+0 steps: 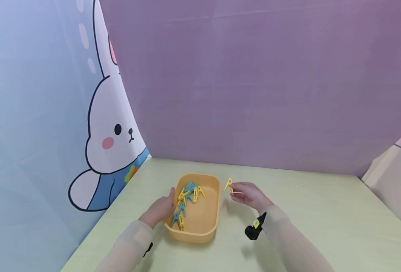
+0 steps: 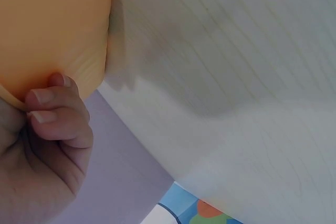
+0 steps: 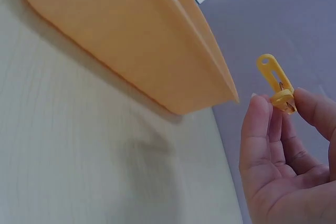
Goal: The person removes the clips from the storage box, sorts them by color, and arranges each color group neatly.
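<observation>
An orange plastic basin [image 1: 207,215] stands on the table with several yellow clothespins [image 1: 181,222] and blue clothespins [image 1: 181,208] lying mostly along its left side. My left hand [image 1: 159,210] grips the basin's left rim; in the left wrist view its curled fingers [image 2: 60,121] lie against the outer wall. Just right of the basin, my right hand [image 1: 249,194] pinches one yellow clothespin [image 3: 273,74] between thumb and fingertips. That clothespin is held above the table, apart from the basin's rim.
The pale wood-grain table [image 1: 323,219] extends to the right of the basin. Behind it hangs a purple cloth backdrop [image 1: 255,83]. A blue panel with a cartoon rabbit [image 1: 115,124] borders the left side, and a pale panel [image 1: 397,177] stands at the right.
</observation>
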Demonstrator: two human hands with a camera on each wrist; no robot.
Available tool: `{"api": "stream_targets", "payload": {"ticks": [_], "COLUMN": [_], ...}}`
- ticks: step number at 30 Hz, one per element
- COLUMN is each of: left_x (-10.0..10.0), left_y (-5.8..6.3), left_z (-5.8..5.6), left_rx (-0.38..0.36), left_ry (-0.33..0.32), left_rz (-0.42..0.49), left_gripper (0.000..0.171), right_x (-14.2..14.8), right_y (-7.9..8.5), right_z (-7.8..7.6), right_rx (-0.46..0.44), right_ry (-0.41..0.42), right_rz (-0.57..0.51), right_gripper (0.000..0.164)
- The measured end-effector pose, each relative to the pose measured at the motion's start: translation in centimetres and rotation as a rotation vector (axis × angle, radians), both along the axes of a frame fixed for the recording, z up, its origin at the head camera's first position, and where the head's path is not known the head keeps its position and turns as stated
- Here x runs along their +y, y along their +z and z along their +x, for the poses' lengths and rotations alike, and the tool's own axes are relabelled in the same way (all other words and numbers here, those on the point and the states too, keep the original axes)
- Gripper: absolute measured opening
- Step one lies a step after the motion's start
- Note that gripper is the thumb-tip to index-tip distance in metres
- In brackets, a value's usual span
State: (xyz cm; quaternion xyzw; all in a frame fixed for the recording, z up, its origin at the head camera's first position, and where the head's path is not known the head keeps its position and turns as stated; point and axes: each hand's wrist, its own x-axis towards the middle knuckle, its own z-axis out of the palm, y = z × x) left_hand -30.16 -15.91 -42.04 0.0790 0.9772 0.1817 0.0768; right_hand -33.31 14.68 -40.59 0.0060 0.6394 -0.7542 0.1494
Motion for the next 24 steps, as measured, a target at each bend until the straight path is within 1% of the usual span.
{"api": "stream_targets", "payload": {"ticks": [2, 7, 14, 19, 24], "left_x": [0.0, 0.0, 0.1, 0.1, 0.0], "left_y": [0.0, -0.2, -0.1, -0.1, -0.1], "left_z": [0.0, -0.1, -0.1, -0.1, -0.1], "left_rx": [-0.005, -0.007, 0.001, 0.013, 0.012], "left_ry": [0.006, 0.015, 0.001, -0.009, -0.009], "left_rz": [0.003, -0.001, -0.013, -0.023, -0.019], "left_gripper": [0.062, 0.062, 0.062, 0.062, 0.063], "right_x": [0.1, 0.5, 0.9, 1.1, 1.3], "right_y": [-0.3, -1.2, -2.1, -2.5, -3.0], "right_z": [-0.1, -0.1, 0.0, 0.1, 0.0], "right_rx": [-0.011, -0.019, -0.016, -0.040, -0.040], "right_ry": [-0.021, -0.035, -0.054, -0.075, -0.075], "right_rz": [0.008, 0.022, 0.100, 0.122, 0.143], "right_gripper": [0.036, 0.036, 0.027, 0.034, 0.029]}}
